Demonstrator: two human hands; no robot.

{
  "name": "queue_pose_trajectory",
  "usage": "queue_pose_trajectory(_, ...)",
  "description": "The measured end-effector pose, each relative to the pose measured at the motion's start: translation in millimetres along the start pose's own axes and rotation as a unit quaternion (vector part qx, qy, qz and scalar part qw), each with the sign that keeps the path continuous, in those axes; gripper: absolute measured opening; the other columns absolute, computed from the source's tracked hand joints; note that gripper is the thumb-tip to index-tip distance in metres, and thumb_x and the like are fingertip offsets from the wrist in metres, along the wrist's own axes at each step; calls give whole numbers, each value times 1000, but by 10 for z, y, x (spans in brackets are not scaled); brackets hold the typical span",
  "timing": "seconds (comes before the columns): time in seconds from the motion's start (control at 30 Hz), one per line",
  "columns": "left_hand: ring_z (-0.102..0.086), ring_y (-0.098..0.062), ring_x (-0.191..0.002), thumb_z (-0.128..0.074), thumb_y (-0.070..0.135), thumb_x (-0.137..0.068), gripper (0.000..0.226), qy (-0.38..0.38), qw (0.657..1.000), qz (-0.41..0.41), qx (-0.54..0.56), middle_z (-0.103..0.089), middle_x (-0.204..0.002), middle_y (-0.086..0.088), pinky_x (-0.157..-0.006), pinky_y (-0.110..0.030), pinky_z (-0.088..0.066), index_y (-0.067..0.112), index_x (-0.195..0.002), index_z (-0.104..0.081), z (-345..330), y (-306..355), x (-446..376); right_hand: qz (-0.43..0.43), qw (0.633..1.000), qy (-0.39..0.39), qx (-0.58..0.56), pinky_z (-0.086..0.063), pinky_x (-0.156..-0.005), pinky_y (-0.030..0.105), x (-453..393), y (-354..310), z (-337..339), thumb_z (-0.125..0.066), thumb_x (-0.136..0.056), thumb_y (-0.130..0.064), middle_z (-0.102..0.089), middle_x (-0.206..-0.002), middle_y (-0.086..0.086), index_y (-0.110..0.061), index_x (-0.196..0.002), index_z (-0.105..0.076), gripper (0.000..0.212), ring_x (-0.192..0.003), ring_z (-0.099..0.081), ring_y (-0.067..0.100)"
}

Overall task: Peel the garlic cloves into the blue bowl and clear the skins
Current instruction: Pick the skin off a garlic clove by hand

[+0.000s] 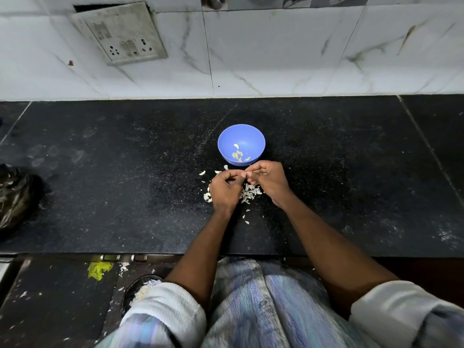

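Garlic clove (245, 175), barely visible, pinched between curled fingertips of left hand (225, 190) & right hand (268, 178), just in front of blue bowl (241, 144), over skins (248, 193) — prob small, light, slick once bare, so hold by ends, papery skin tears easy.

A person wears a light shirt (263, 305) streaked in washed-out blue, lilac and grey (a tie-dye or faded stripe effect), buttoned down the front. Both sleeves are rolled back above the elbow into thick pale cuffs, left (165, 310) and right (399, 310), leaving the forearms bare. The hands carry no rings, watch or bracelet.
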State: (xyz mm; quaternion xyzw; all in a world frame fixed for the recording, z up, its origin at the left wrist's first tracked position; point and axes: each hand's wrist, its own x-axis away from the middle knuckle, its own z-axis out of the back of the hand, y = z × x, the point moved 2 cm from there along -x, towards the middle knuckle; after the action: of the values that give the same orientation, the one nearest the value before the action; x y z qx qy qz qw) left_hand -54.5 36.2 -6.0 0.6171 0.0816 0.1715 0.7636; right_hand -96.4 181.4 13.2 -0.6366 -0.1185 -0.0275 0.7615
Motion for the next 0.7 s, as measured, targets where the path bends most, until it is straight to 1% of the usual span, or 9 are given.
queue_pose_trajectory(0.1,-73,-11,-77,-85,27,-89,7,5,998,-48,-44,-74,-87,13,-77,-39,-63,22,-90,-80,8,16,17,-14,1000,-8,2,-57,-64,23,-2,1,2,-72,-90,2,-76,-84,16,-1,-96,-75,7,-71,-69,15)
queue_pose_trajectory(0.23,-61,-16,-78,-74,9,-90,17,16,986,-131,-104,-63,-85,8,-72,-44,-53,22,-84,-65,15,16,15,-76,996,-46,-18,-58,-65,24,-18,-27,-29,-69,-93,2,-75,-81,15,1,-97,-74,6,-69,-69,16)
queue_pose_trajectory(0.33,-55,-14,-79,-65,-2,-90,31,1,973,-189,-134,-57,-88,6,-68,-33,-46,27,-86,-55,28,57,47,-141,984,-78,-70,-59,-69,24,-23,-40,-17,-65,-94,6,-76,-83,13,2,-96,-74,10,-70,-68,14)
queue_pose_trajectory(0.4,-54,-12,-79,-63,-1,-91,25,-12,971,-191,-147,-57,-89,7,-67,-30,-43,22,-86,-56,29,22,32,-139,983,-87,-76,-58,-67,23,-15,-28,-9,-64,-94,8,-76,-81,10,4,-97,-73,10,-70,-66,14)
queue_pose_trajectory(0.47,-58,-12,-76,-66,3,-93,14,-14,989,-111,-95,-66,-85,1,-69,-29,-47,14,-86,-63,-11,0,2,-72,995,-60,-33,-58,-68,27,-30,-25,-10,-68,-92,7,-75,-80,12,4,-95,-72,6,-69,-67,15)
queue_pose_trajectory(0.53,-59,-11,-68,-64,1,-96,15,-23,997,61,36,-72,-76,-1,-63,-26,-49,10,-84,-67,-78,4,-34,10,999,-39,15,-60,-72,31,-31,-37,-24,-72,-89,7,-76,-83,13,0,-90,-73,7,-71,-69,17)
queue_pose_trajectory(0.6,-52,-10,-61,-57,-1,-99,22,-44,964,220,145,-67,-66,4,-51,-21,-42,13,-86,-67,-101,16,-43,63,995,-34,62,-62,-75,32,-22,-31,-51,-74,-87,7,-77,-83,7,-5,-86,-75,11,-75,-71,16)
queue_pose_trajectory(0.63,-50,-9,-60,-54,-1,-100,23,-62,945,271,174,-65,-67,4,-48,-20,-40,14,-89,-68,-100,20,-39,76,994,-34,77,-62,-77,32,-14,-20,-61,-74,-86,6,-77,-83,3,-6,-86,-75,13,-77,-72,15)
queue_pose_trajectory(0.7,-53,-11,-61,-54,-3,-100,22,-68,940,281,182,-67,-75,-2,-47,-19,-43,12,-96,-70,-97,-12,-46,67,995,-33,70,-61,-76,31,-15,0,-64,-73,-87,7,-77,-83,4,-4,-88,-75,11,-76,-72,14)
